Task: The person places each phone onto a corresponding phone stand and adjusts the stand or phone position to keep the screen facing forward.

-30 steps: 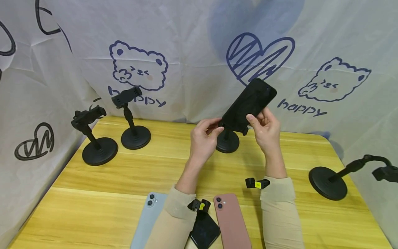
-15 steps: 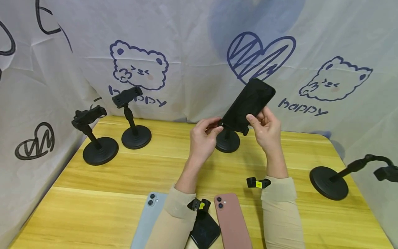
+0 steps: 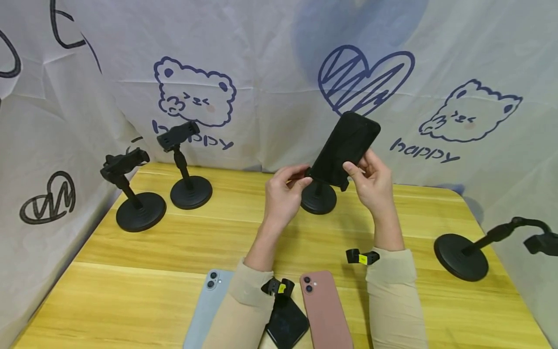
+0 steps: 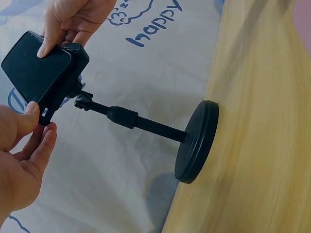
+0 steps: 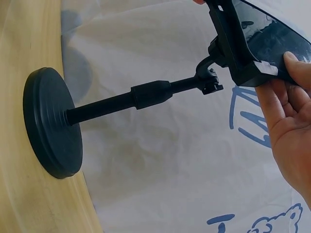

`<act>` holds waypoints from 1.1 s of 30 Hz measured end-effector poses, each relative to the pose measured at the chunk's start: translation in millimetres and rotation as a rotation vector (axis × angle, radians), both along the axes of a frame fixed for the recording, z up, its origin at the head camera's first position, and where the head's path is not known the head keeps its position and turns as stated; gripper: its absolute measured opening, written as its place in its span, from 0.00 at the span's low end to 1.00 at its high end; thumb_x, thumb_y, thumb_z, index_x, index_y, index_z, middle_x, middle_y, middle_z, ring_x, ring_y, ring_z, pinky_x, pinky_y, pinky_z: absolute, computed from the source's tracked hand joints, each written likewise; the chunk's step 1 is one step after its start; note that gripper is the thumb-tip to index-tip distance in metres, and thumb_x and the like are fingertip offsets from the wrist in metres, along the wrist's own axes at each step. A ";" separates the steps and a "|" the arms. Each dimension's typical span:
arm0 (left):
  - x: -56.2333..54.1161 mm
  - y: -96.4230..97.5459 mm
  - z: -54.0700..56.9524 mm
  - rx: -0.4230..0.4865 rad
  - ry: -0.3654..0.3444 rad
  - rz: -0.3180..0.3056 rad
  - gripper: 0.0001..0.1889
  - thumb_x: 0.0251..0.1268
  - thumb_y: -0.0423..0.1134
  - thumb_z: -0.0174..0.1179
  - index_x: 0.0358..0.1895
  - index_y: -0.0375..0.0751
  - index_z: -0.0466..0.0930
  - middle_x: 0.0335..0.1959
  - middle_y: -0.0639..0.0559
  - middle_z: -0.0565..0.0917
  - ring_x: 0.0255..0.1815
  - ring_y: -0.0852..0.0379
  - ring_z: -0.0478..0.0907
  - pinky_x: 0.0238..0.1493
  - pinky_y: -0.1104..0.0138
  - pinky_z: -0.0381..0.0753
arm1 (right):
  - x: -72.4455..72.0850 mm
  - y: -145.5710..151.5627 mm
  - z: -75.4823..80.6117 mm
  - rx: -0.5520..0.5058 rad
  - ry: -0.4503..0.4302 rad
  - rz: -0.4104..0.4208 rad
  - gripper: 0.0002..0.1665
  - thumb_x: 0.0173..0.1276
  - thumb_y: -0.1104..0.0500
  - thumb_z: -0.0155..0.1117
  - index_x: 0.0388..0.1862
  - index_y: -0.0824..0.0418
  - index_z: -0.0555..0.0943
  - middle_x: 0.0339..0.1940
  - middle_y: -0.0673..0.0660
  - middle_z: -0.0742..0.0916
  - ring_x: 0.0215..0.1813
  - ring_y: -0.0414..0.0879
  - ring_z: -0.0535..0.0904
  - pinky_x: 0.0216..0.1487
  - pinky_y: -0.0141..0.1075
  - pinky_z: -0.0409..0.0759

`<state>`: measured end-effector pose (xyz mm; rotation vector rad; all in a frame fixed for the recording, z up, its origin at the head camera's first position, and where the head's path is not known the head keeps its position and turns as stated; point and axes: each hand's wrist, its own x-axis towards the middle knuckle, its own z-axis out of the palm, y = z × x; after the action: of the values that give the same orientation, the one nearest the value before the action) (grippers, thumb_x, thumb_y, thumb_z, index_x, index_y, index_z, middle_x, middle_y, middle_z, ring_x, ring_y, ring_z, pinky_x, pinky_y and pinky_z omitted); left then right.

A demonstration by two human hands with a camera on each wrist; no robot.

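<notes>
A black phone [image 3: 346,148] leans at a slant in the clamp head of a black phone stand [image 3: 319,199], near the back of the table. My right hand [image 3: 374,182] grips the phone's lower right edge, thumb on the screen and fingers behind. At the clamp's left end, my left hand [image 3: 284,194] pinches the holder's end between thumb and fingers. In the left wrist view the clamp [image 4: 77,60] lies along the phone's lower end. The right wrist view shows the stand's pole [image 5: 150,94] and round base, with the clamp [image 5: 233,43] behind the phone.
Two black stands [image 3: 139,212] [image 3: 190,192] stand at the back left, and another stand [image 3: 459,257] at the right edge. A light blue phone [image 3: 209,303], a dark square object [image 3: 287,322] and a pink phone [image 3: 326,310] lie at the front. A white cloth [image 3: 270,72] hangs behind.
The phone's upper end has swung slightly to the left and the phone sits a little lower toward the clamp. Both hands keep their grips, shifting only slightly.
</notes>
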<state>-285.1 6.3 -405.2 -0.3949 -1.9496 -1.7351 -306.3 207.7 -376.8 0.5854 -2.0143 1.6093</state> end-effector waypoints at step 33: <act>-2.4 -2.1 -2.0 0.086 -0.080 -0.042 0.13 0.62 0.30 0.74 0.50 0.33 0.90 0.48 0.42 0.88 0.50 0.47 0.87 0.52 0.66 0.87 | 1.4 -13.1 -0.8 0.025 -0.063 0.040 0.31 0.80 0.66 0.59 0.79 0.59 0.69 0.62 0.66 0.85 0.56 0.38 0.84 0.54 0.28 0.83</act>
<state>-287.5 4.2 -407.2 -0.3434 -1.9261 -1.8812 -304.9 194.6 -377.6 0.5949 -2.0838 1.6475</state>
